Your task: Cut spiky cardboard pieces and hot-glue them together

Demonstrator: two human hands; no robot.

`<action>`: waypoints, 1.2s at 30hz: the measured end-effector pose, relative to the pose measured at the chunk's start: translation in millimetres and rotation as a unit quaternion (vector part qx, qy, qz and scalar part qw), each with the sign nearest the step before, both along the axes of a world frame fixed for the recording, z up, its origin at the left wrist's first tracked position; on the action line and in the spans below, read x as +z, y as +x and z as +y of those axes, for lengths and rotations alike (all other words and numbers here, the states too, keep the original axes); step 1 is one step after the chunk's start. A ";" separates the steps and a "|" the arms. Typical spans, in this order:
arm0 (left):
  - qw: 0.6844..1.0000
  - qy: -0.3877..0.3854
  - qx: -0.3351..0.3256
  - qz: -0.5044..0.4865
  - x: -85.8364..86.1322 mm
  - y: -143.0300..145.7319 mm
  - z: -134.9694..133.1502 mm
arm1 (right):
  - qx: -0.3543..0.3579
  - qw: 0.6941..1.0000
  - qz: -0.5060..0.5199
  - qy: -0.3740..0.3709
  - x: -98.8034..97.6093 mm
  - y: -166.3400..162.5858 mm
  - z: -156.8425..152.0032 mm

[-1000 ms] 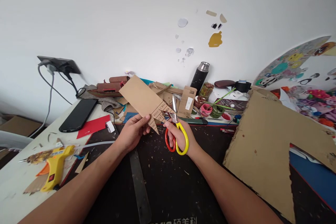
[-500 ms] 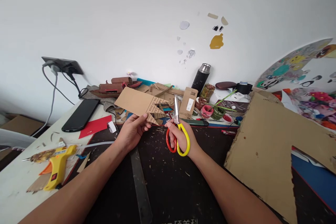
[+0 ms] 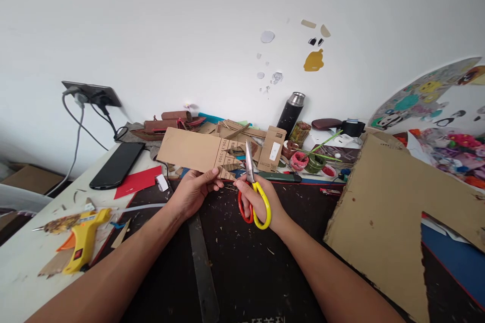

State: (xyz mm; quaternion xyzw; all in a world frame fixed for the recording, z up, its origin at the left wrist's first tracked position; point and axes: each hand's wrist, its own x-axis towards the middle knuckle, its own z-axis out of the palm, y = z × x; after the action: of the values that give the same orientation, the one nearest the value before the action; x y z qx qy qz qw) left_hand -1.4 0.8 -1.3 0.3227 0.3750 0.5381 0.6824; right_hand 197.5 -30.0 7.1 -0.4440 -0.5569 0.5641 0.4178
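Observation:
Pinched between the thumb and fingers of my left hand [image 3: 199,189] is a flat piece of cardboard [image 3: 189,149], its right end cut into pointed teeth with printed numbers. My right hand [image 3: 267,199] is closed around scissors [image 3: 254,186] with one red and one yellow handle. The blades point up and away and look closed together. My right fingertips are close to the lowest tooth of the cardboard; whether they touch it I cannot tell. Below my hands lies a dark cutting mat [image 3: 250,262] sprinkled with tiny scraps, with a metal ruler [image 3: 204,272] on it.
A yellow glue gun [image 3: 85,237], black phone [image 3: 117,165] and red paper [image 3: 138,181] lie at left. Behind stand a model boat [image 3: 162,128], cardboard scraps, a black thermos [image 3: 291,113] and paint jars [image 3: 299,160]. A large cardboard sheet [image 3: 371,202] covers the right side.
The cardboard has turned slightly and shifted a little left and down in my left hand. My right hand has moved slightly left with the scissors, closer to the cardboard's lowest tooth.

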 end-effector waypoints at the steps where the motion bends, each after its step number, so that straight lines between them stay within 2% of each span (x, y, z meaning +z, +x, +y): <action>1: 1.000 0.004 -0.006 0.003 0.3 0.0 -0.1 | -0.003 1.000 -0.001 -0.001 0.2 -0.4 -0.1; 12: 0.999 0.021 -0.019 0.035 0.9 2.3 -1.6 | -0.023 1.000 -0.013 -0.008 -0.2 -2.6 -2.0; 26: 0.999 -0.016 0.040 -0.031 -2.1 -2.0 2.6 | -0.035 0.999 -0.001 -0.008 1.1 -2.7 -1.3; 36: 1.000 0.008 0.008 0.011 -1.6 -0.3 0.9 | -0.017 1.000 0.011 -0.001 3.4 -2.8 -1.8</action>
State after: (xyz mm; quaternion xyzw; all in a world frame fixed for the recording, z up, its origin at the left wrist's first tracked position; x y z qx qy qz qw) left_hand -1.7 1.8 -3.0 0.3310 0.3806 0.5432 0.6712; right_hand 194.7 -31.8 10.5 -0.4476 -0.5437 0.5625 0.4331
